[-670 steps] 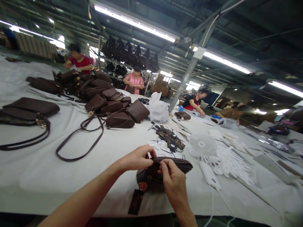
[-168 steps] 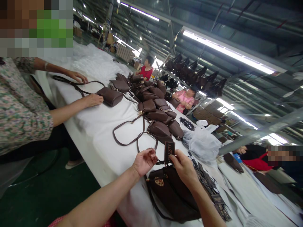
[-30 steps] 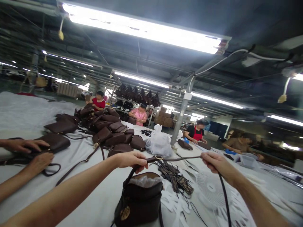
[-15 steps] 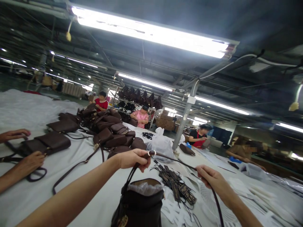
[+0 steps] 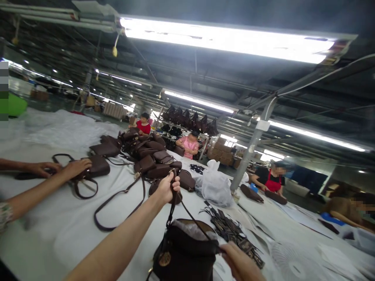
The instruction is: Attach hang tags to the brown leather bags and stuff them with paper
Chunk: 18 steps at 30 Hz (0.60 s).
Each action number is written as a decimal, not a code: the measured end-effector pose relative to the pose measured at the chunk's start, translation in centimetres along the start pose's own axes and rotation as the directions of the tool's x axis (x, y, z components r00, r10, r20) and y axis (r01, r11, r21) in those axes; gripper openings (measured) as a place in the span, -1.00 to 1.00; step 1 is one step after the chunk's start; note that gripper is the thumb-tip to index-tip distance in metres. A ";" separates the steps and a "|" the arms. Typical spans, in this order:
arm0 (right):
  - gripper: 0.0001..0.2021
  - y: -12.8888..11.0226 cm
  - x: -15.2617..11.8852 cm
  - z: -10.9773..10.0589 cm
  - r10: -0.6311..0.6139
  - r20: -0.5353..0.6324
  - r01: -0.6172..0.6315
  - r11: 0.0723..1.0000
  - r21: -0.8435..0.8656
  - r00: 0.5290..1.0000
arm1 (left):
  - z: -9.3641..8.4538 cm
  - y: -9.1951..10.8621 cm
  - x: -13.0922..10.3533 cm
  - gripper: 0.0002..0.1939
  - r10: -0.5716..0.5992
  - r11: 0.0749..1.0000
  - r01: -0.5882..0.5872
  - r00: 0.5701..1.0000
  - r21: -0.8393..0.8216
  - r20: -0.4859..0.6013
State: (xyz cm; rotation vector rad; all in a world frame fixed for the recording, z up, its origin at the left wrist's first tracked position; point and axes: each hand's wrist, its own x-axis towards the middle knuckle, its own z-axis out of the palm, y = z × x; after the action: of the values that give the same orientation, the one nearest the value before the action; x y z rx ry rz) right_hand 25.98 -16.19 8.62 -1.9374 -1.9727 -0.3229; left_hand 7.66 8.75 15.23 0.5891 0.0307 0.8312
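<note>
An open-topped dark bag (image 5: 186,249) stands at the table's near edge, with clear plastic inside and a round gold charm on its front. Above it, my left hand (image 5: 168,188) is closed around the upper part of its strap (image 5: 173,208). My right hand (image 5: 241,261) is at the bag's upper right side, fingers closed on the strap where it runs down beside the opening. Part of that hand is blurred. Black tags with cords (image 5: 234,234) lie just right of the bag.
Brown bags (image 5: 149,152) are piled beyond my left arm. A co-worker's hands (image 5: 77,168) handle a bag at the left. A white plastic bag (image 5: 215,183) sits by a metal post (image 5: 252,144). Other people work across the white-covered table (image 5: 70,226).
My right hand has come down and in to the bag's side, and the strap now slants down from my left hand. The view has turned left. The co-worker's hands have moved onto the bag.
</note>
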 end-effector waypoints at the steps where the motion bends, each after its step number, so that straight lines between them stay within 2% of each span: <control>1: -0.71 -0.1 0.7 -1.3 0.012 0.022 -0.011 0.999 -0.043 1.000 | 0.3 -0.2 -0.1 -0.75 -0.039 0.998 0.038 0.999 0.046 0.027; 3: -0.73 -0.9 2.7 -3.9 0.032 0.097 -0.014 0.983 -0.183 0.995 | 1.5 -1.1 -0.6 -0.82 -0.162 0.976 0.146 0.983 0.164 0.091; 5: -0.76 -2.6 5.3 -5.9 0.073 0.113 -0.032 0.944 -0.330 0.991 | 3.0 -2.7 -1.2 -0.81 -0.279 0.931 0.234 0.951 0.280 0.134; 7: -0.78 -4.4 7.8 -7.1 0.095 0.124 -0.040 0.922 -0.386 0.988 | 4.3 -4.3 -1.8 -0.77 -0.341 0.869 0.253 0.929 0.426 0.144; 10: -0.78 -6.3 10.5 -7.4 0.105 0.107 -0.057 0.922 -0.384 0.989 | 5.4 -6.0 -2.2 -0.76 -0.375 0.731 0.220 0.920 0.646 0.111; 13: -0.72 -6.5 11.4 -7.3 0.139 0.084 -0.119 0.971 -0.206 0.987 | 5.4 -5.8 -2.2 -0.72 -0.357 0.591 0.144 0.929 0.794 0.097; 16: -0.71 -5.0 10.8 -7.3 0.094 0.256 -0.147 0.969 0.196 0.962 | 4.9 -3.9 -2.6 -0.71 -0.382 0.437 0.022 0.909 0.899 0.164; 18: -0.72 -3.4 10.1 -7.5 0.053 0.322 -0.161 0.934 0.319 0.945 | 4.4 -2.3 -3.0 -0.74 -0.436 0.365 -0.031 0.877 0.931 0.200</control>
State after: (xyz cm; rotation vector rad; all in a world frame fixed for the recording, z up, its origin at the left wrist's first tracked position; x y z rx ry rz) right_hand 23.33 -10.15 19.84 -1.9412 -1.9315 0.3562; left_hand 8.24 3.30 17.21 1.8283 0.1862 0.3220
